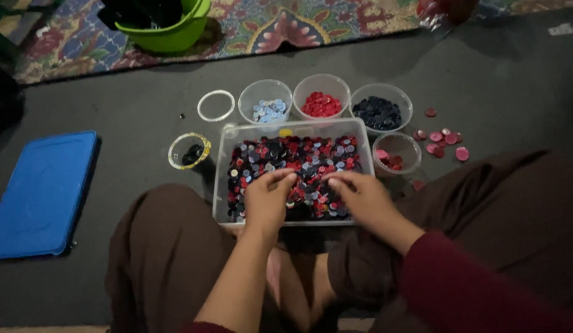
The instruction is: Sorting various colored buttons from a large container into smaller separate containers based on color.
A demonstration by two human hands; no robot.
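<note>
Sorting partly done: clear rectangular plastic tub [223, 161] remains mostly full of mixed buttons [299, 160]; left hand [266, 198] and right hand [359, 197] pinch buttons inside it, four round cups [321, 97] beyond hold few.

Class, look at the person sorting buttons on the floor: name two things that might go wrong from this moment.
1. The loose pink buttons lie on the dark carpet beside the person's knee; a shifted leg might scatter or bury them.
2. Both the left hand and right hand dig in the full tray; buttons may spill over its rim, or nudge the small bowl that sits close beside it.
</note>
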